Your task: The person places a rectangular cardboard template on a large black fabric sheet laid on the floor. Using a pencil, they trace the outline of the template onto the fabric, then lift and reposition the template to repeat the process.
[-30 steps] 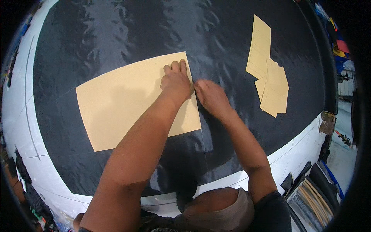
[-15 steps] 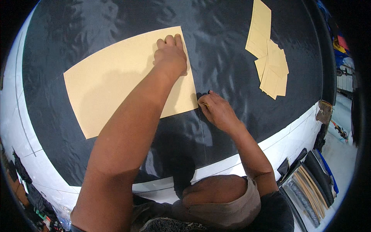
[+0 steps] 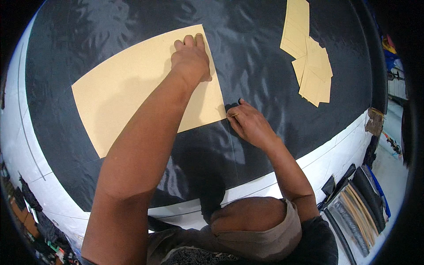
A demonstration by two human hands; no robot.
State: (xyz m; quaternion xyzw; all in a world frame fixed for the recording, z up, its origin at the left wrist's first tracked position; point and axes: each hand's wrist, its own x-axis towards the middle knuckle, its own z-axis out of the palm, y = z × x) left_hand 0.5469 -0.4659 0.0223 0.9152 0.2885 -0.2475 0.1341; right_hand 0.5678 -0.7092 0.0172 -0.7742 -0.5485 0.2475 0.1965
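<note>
A large tan card pattern piece (image 3: 132,88) with a curved far edge lies flat on black sheet material (image 3: 256,145). My left hand (image 3: 191,57) presses on it near its far right corner, fingers stretched out. At the near right corner, my right hand (image 3: 251,123) is closed in a pinch around a thin yellowish stick-like tool (image 3: 236,115). The tool's tip is hidden by the fingers, so its exact kind does not show. From that corner a faint pale line runs across the black material toward me.
Several smaller tan card pieces (image 3: 314,73) lie overlapped on the black material at the far right. A white tabletop (image 3: 57,198) shows around its near and left edges. Beyond the table, at lower right, rolls and folded sheets (image 3: 355,207) are stacked.
The view has shifted slightly. My right hand has slid a little nearer along the card's right edge to its corner. My left hand keeps its place on the card.
</note>
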